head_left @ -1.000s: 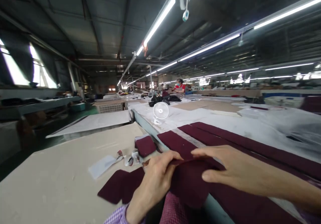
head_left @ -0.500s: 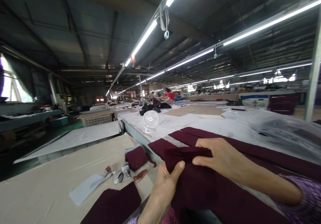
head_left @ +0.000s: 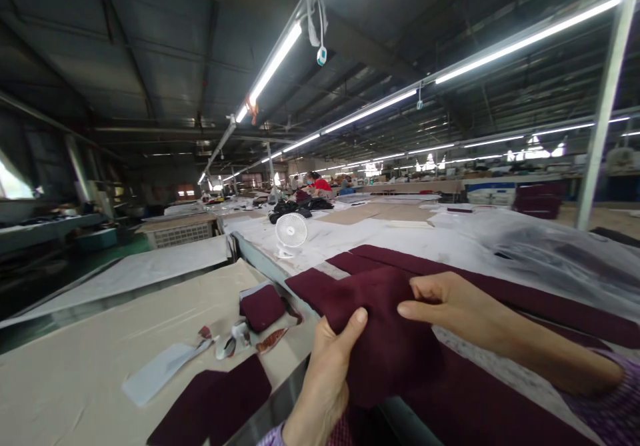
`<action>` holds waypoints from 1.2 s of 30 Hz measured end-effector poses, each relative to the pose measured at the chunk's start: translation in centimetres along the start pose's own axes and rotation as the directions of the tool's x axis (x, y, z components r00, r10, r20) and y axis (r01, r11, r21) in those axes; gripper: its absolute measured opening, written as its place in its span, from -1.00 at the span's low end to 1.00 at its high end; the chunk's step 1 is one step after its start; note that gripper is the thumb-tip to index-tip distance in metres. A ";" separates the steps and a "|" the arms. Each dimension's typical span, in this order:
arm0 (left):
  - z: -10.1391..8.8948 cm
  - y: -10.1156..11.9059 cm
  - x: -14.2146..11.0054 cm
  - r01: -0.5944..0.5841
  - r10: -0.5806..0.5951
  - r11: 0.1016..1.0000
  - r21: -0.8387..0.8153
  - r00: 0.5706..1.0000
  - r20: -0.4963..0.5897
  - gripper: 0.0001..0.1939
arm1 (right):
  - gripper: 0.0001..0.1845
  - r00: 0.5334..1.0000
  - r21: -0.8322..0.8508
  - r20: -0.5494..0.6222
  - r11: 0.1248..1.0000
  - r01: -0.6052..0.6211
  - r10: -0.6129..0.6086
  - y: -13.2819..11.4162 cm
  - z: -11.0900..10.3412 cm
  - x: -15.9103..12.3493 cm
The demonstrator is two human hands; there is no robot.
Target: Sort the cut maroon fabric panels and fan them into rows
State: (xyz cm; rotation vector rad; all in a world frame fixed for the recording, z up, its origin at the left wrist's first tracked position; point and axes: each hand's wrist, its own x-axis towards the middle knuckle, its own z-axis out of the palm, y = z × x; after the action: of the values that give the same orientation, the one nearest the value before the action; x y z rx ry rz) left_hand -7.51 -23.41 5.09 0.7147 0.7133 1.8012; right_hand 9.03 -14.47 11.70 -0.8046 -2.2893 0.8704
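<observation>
My left hand (head_left: 327, 373) grips the lower left of a piece of maroon cloth (head_left: 385, 346), with the thumb on its front. My right hand (head_left: 450, 306) pinches the same piece from the right, fingers curled on its edge. The piece hangs in soft folds between my hands. Long maroon cloth strips (head_left: 500, 286) lie on a white sheet just beyond and beneath it. To the left, a small folded maroon stack (head_left: 261, 307) and maroon panels (head_left: 210, 399) rest on a beige table (head_left: 100, 339).
White paper (head_left: 160, 369) and crumpled scraps (head_left: 235, 341) lie on the beige table. Beyond are a white desk fan (head_left: 291, 231), a black cloth pile (head_left: 293, 211), and a co-worker in red (head_left: 320, 184). Plastic sheeting (head_left: 540, 253) covers the right side; a steel post (head_left: 600, 99) stands behind it.
The view has turned slightly to the right. My left hand has risen with its thumb on the cloth, and the cloth now hangs in a fuller, more bunched fold between my hands.
</observation>
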 end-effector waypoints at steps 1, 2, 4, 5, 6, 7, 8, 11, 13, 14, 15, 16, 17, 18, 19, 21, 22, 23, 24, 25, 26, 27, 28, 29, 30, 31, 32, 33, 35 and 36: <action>0.1 -0.4 -0.1 0.013 -0.013 1.000 -0.020 1.000 0.008 -0.63 | -0.47 0.999 -0.027 -0.031 1.000 -0.012 0.011 0.2 -0.1 0.0; 0.1 -0.8 -0.2 0.025 -0.025 0.999 -0.037 1.000 0.010 -0.63 | -0.48 0.998 -0.045 -0.053 0.999 -0.023 0.021 0.5 -0.3 -0.1; 0.3 -1.8 -0.2 0.051 -0.051 0.997 -0.058 0.999 0.001 -0.62 | -0.50 0.996 -0.037 -0.075 0.998 -0.045 0.042 1.0 -0.6 -0.3; 0.4 -2.3 -0.1 0.061 -0.061 0.996 -0.062 0.998 -0.007 -0.62 | -0.51 0.996 -0.006 -0.071 0.998 -0.056 0.056 1.3 -0.8 -0.4; 0.5 -2.8 0.1 0.066 -0.067 0.996 -0.061 0.998 -0.019 -0.61 | -0.50 0.996 0.035 -0.057 0.997 -0.071 0.072 1.5 -1.1 -0.6; 0.6 -3.2 0.3 0.058 -0.060 0.997 -0.054 0.998 -0.036 -0.61 | -0.50 0.996 0.080 -0.032 0.993 -0.086 0.089 1.7 -1.3 -0.8; 0.7 -3.6 0.5 0.039 -0.041 0.998 -0.042 0.998 -0.050 -0.61 | -0.52 0.995 0.117 -0.001 0.988 -0.096 0.097 1.8 -1.6 -1.1; 1.4 -4.4 1.1 -0.026 0.025 1.000 -0.012 0.998 -0.051 -0.61 | -0.57 0.993 0.116 0.020 0.986 -0.116 0.114 1.9 -2.3 -1.8; 1.9 -4.5 1.3 -0.037 0.036 0.999 -0.023 0.999 -0.033 -0.61 | -0.59 0.991 0.096 0.009 0.986 -0.136 0.136 1.7 -2.5 -2.2; 2.2 -4.6 1.3 -0.032 0.031 0.999 -0.032 0.999 -0.026 -0.62 | -0.59 0.990 0.115 0.022 0.983 -0.144 0.142 1.7 -2.5 -2.3; 2.4 -4.5 1.2 -0.026 0.025 0.999 -0.039 0.999 -0.019 -0.63 | -0.58 0.990 0.148 0.032 0.979 -0.140 0.137 1.7 -2.5 -2.5; 2.5 -4.5 1.2 -0.015 0.014 0.999 -0.041 1.000 -0.009 -0.63 | -0.56 0.992 0.182 0.025 0.975 -0.126 0.124 1.7 -2.4 -2.6; 2.6 -4.4 1.0 0.003 -0.003 0.999 -0.041 1.000 -0.001 -0.64 | -0.51 0.994 0.208 -0.015 0.973 -0.100 0.106 1.7 -2.3 -2.8; 2.7 -4.3 0.9 0.023 -0.023 0.999 -0.041 1.000 0.001 -0.63 | -0.43 0.994 0.218 -0.075 0.974 -0.062 0.080 1.7 -2.1 -3.0; 2.7 -4.1 0.8 0.044 -0.044 0.998 -0.041 0.999 -0.003 -0.62 | -0.36 0.989 0.205 -0.136 0.978 -0.026 0.055 1.7 -2.0 -3.1; 2.5 -3.8 0.5 0.078 -0.079 0.996 -0.043 0.997 -0.018 -0.59 | -0.35 0.980 0.148 -0.201 0.989 0.030 0.000 1.6 -1.7 -3.5; 2.4 -3.7 0.4 0.087 -0.088 0.995 -0.040 0.996 -0.024 -0.58 | -0.41 0.981 0.123 -0.193 0.991 0.050 -0.026 1.5 -1.6 -3.7; 2.3 -3.6 0.2 0.089 -0.090 0.995 -0.034 0.996 -0.024 -0.58 | -0.49 0.983 0.105 -0.179 0.992 0.065 -0.046 1.4 -1.6 -3.8; 2.2 -3.5 0.1 0.087 -0.087 0.996 -0.023 0.996 -0.018 -0.60 | -0.55 0.985 0.094 -0.166 0.993 0.068 -0.052 1.3 -1.5 -3.9; 2.1 -3.4 -0.1 0.082 -0.082 0.997 -0.012 0.997 -0.009 -0.63 | -0.58 0.986 0.092 -0.158 0.994 0.061 -0.046 1.2 -1.5 -4.0; 2.0 -3.4 -0.2 0.074 -0.074 0.997 -0.004 0.997 -0.003 -0.65 | -0.59 0.988 0.101 -0.149 0.994 0.051 -0.035 1.1 -1.5 -4.1; 1.9 -3.4 -0.4 0.065 -0.065 0.998 -0.001 0.998 0.001 -0.66 | -0.58 0.991 0.113 -0.133 0.993 0.034 -0.019 1.0 -1.6 -4.2; 1.9 -3.4 -0.5 0.059 -0.059 0.998 -0.001 0.998 0.004 -0.66 | -0.58 0.992 0.116 -0.125 0.993 0.025 -0.010 0.9 -1.6 -4.2; 1.8 -3.3 -0.7 0.055 -0.055 0.999 -0.002 0.998 0.006 -0.66 | -0.59 0.991 0.101 -0.131 0.994 0.031 -0.018 0.9 -1.7 -4.2; 1.8 -3.2 -0.8 0.047 -0.047 0.999 -0.004 0.999 0.005 -0.65 | -0.61 0.989 0.067 -0.142 0.996 0.055 -0.046 0.9 -1.7 -4.2; 1.8 -3.1 -0.9 0.041 -0.041 0.999 -0.007 0.999 0.005 -0.64 | -0.63 0.984 0.016 -0.155 0.995 0.094 -0.090 0.9 -1.8 -4.2; 1.8 -3.0 -1.0 0.036 -0.036 0.999 -0.012 0.999 0.006 -0.63 | -0.66 0.974 -0.049 -0.171 0.989 0.142 -0.148 0.9 -1.8 -4.2; 1.8 -2.8 -1.1 0.034 -0.034 0.999 -0.019 0.999 0.008 -0.62 | -0.68 0.960 -0.122 -0.185 0.974 0.189 -0.210 1.0 -1.8 -4.2; 1.8 -2.5 -1.2 0.039 -0.039 0.998 -0.042 0.999 0.003 -0.59 | -0.73 0.923 -0.268 -0.209 0.927 0.263 -0.323 1.1 -1.8 -4.3; 1.8 -2.4 -1.4 0.048 -0.048 0.997 -0.055 0.999 -0.005 -0.57 | -0.73 0.902 -0.334 -0.220 0.898 0.287 -0.371 1.2 -1.7 -4.3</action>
State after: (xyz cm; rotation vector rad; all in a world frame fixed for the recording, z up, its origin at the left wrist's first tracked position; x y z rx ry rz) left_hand -4.32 -23.72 4.28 0.6502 0.6769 1.7730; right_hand 13.43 -16.03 10.72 -0.5827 -2.2339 0.2444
